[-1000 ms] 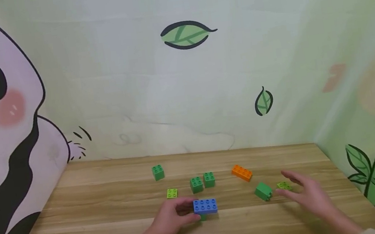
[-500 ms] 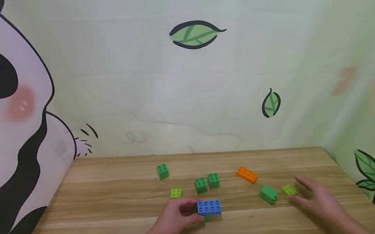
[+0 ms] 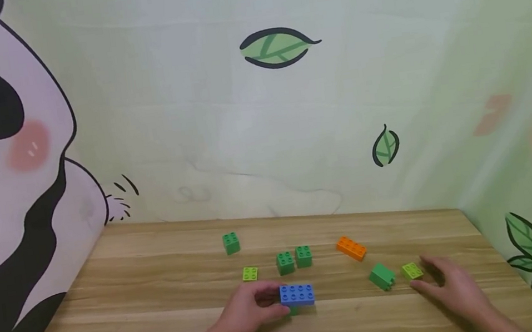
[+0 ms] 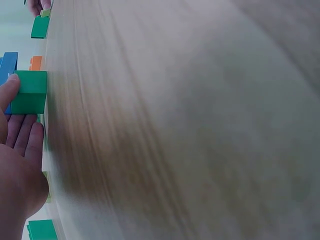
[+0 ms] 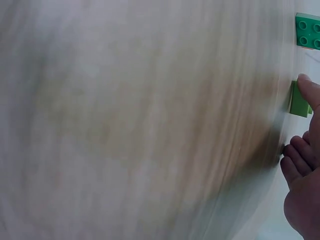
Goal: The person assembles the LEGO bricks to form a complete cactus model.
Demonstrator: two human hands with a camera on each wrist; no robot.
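Observation:
A blue brick [image 3: 296, 295] sits on top of a green brick [image 4: 30, 92], and my left hand [image 3: 247, 311] grips the pair from the left, thumb at the front. At the right, my right hand [image 3: 456, 287] has thumb and index finger spread around a small lime brick [image 3: 412, 271]; the thumb is at its near side, and whether the fingers press it I cannot tell. Just left of that lies a green brick [image 3: 382, 276], tipped on its side with its studs facing right.
Farther back stand two green bricks [image 3: 285, 262] [image 3: 303, 256] side by side, another green brick [image 3: 231, 243] and an orange brick [image 3: 351, 248]. A second lime brick [image 3: 250, 273] lies behind my left hand. The wooden table [image 3: 158, 270] ends at a printed cloth backdrop [image 3: 178, 116].
My right hand has moved right and lowered around the lime brick, which now shows fully. My left hand still grips the blue and green bricks. The head view has shifted slightly.

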